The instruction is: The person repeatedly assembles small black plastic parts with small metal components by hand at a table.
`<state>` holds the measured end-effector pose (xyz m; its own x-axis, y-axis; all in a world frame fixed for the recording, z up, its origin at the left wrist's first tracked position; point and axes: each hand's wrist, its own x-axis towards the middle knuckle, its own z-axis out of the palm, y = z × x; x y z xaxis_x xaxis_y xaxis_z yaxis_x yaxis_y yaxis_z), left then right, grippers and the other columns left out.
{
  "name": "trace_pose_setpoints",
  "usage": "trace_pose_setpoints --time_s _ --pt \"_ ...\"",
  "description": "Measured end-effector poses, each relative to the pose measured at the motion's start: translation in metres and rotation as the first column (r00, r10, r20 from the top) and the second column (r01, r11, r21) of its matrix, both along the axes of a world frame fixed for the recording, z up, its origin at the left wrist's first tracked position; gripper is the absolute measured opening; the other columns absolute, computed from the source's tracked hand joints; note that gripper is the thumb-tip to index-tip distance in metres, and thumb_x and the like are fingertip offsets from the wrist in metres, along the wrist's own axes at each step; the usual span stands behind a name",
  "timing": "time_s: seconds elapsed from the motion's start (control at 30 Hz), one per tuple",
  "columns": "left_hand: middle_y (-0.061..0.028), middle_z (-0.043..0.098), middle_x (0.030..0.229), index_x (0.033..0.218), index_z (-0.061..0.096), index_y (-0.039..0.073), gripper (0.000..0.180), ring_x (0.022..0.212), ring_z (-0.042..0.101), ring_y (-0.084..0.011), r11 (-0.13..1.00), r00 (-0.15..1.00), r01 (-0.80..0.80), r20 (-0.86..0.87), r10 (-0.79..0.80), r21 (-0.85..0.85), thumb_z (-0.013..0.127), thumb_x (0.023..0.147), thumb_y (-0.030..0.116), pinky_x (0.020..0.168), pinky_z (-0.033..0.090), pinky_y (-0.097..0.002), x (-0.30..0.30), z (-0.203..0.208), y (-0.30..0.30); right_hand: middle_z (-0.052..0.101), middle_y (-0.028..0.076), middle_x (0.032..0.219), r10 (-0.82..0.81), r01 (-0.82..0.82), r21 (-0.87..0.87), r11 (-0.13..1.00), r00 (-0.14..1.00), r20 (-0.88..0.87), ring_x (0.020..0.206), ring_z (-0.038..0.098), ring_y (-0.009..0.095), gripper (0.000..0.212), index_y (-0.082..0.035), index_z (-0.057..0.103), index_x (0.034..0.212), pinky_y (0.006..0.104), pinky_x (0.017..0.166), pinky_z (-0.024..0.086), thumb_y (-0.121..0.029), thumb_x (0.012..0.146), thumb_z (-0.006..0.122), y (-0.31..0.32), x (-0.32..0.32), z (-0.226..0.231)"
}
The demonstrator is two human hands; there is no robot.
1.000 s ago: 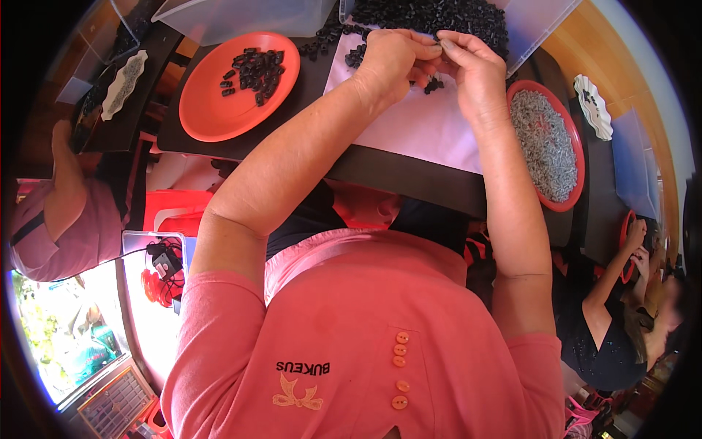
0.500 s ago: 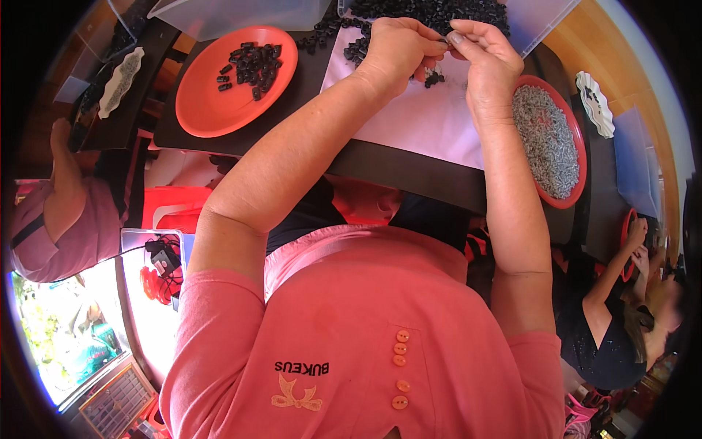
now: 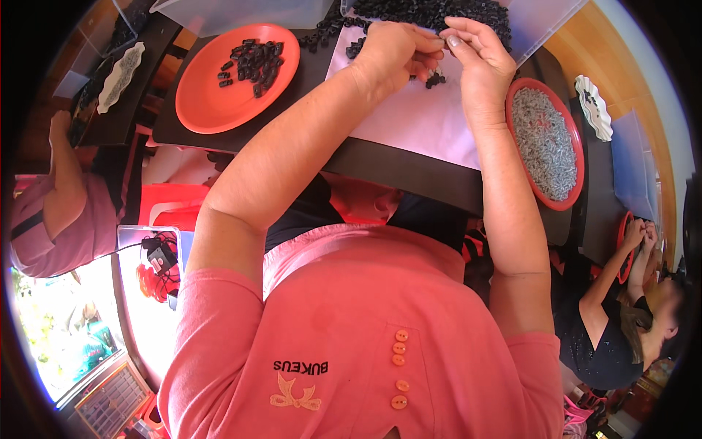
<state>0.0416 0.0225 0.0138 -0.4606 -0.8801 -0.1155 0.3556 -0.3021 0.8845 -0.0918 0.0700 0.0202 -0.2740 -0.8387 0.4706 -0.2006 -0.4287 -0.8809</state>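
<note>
Reaching an arm toward a dark side table [image 3: 131, 124], a co-worker in a purple top [image 3: 69, 227] is at the far left. A white wavy-edged dish [image 3: 107, 102] of small pieces lies on that table. Next, a red plate [image 3: 212, 110] rests on the black table [image 3: 420, 175], with black parts [image 3: 257, 66] gathered toward its right side; a clear bin [image 3: 241, 16] stands just beyond it. The person's left hand [image 3: 402, 57] is raised over a pale sheet [image 3: 417, 139], thumb and forefinger pinched together. They meet the fingertips of the right hand [image 3: 480, 58], also pinched; whether anything is between them I cannot tell. A small black cluster [image 3: 436, 79] lies on the sheet below, and more parts fill a second clear bin [image 3: 547, 31] beyond the hands. Right of the right forearm, a red bowl [image 3: 578, 157] holds grey screw-like pieces [image 3: 541, 146]. Farther right are another wavy-edged dish [image 3: 605, 130] and a co-worker in a dark top [image 3: 599, 344].
</note>
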Motion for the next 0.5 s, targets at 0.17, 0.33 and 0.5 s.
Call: trace_pose_setpoints --time_s 0.17,0.33,0.5 --pt "-0.0168 0.066 0.078 0.09 0.063 -0.007 0.008 0.063 0.061 -0.0232 1.0 0.997 0.024 -0.067 -0.024 0.002 0.063 0.084 0.0 0.057 0.051 -0.0352 0.002 0.008 -0.008 0.063 0.006 0.088 -0.02 -0.024 -0.113 0.993 0.928 -0.373 0.079 0.063 0.015 0.013 0.001 0.065 0.099 0.0249 0.07 0.05 -0.001 0.086 0.06 -0.009 -0.015 -0.001" --pt "-0.0085 0.06 0.076 0.092 0.062 0.0 0.01 0.064 0.056 -0.0203 0.987 0.992 0.107 -0.076 -0.099 0.118 0.055 0.093 0.007 0.058 0.045 -0.0323 0.008 0.01 -0.012 0.061 0.004 0.093 0.11 -0.124 -0.026 0.992 0.944 -0.312 0.089 0.061 0.014 0.014 0.002 0.064 0.1 0.0262 0.079 0.048 0.002 0.087 0.06 -0.003 -0.01 0.01" --pt "-0.0093 0.06 0.076 0.093 0.062 -0.002 0.011 0.065 0.056 -0.0204 0.983 0.982 0.162 -0.111 -0.152 0.089 0.055 0.093 0.007 0.057 0.045 -0.0322 0.006 0.006 -0.015 0.061 0.003 0.092 0.198 -0.195 0.031 0.98 0.967 -0.16 0.086 0.061 0.012 0.01 0.001 0.063 0.096 0.0252 0.078 0.049 0.004 0.087 0.06 -0.003 -0.012 0.008"
